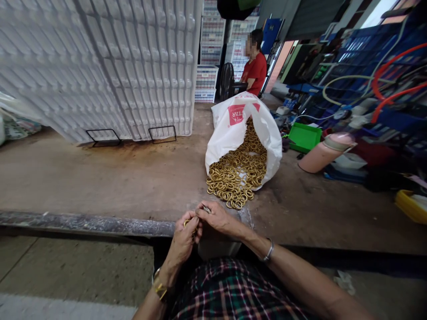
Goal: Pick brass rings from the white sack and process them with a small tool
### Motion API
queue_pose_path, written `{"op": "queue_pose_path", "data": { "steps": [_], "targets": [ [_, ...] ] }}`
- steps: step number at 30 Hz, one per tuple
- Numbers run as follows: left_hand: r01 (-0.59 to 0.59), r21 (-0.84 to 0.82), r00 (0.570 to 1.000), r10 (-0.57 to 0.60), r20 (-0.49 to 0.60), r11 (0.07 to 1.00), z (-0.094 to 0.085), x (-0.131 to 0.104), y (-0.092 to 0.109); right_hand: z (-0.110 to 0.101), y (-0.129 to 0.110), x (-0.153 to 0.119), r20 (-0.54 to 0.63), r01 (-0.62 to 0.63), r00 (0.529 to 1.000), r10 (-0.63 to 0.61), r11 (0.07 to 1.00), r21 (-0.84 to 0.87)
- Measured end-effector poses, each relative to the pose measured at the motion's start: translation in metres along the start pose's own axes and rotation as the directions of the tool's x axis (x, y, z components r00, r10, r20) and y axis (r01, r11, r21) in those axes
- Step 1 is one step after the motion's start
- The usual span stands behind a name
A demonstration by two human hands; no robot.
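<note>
On the brown worktable (100,182) I see gold-coloured rings (230,189) spilling from a white bag (223,138), just beyond the left hand (182,240), pinching one ring (186,223), and the right hand (216,218), clasping a metal piece (206,208).

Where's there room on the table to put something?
Widest: the bare table left of the gold rings, in front of the white panels. Another: right of the white bag, in front of the pink cylinder. Crowded: where rings spill from the bag, and behind the cylinder.

Single head cam, fwd + down, close above bench (83,186).
</note>
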State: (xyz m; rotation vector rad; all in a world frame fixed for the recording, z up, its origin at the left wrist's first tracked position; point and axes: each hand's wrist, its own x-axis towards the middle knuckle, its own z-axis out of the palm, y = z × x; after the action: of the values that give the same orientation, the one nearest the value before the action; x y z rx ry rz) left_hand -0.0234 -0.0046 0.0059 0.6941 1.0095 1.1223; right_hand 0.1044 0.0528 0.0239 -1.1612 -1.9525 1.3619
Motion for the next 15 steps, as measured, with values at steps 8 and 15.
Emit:
{"op": "queue_pose_path", "data": {
  "steps": [8,15],
  "targets": [
    [0.009,-0.026,0.999,-0.008,0.032,1.0,-0.0013,-0.0023,0.0001,0.0007,0.0038,0.0033,0.061,-0.127,0.991,0.116,0.965,0.228],
    [0.057,-0.079,0.997,-0.053,0.048,0.995,0.0003,-0.0009,0.0029,0.0005,0.0063,0.002,0.067,-0.141,0.99,0.127,0.951,0.276]
  ]
}}
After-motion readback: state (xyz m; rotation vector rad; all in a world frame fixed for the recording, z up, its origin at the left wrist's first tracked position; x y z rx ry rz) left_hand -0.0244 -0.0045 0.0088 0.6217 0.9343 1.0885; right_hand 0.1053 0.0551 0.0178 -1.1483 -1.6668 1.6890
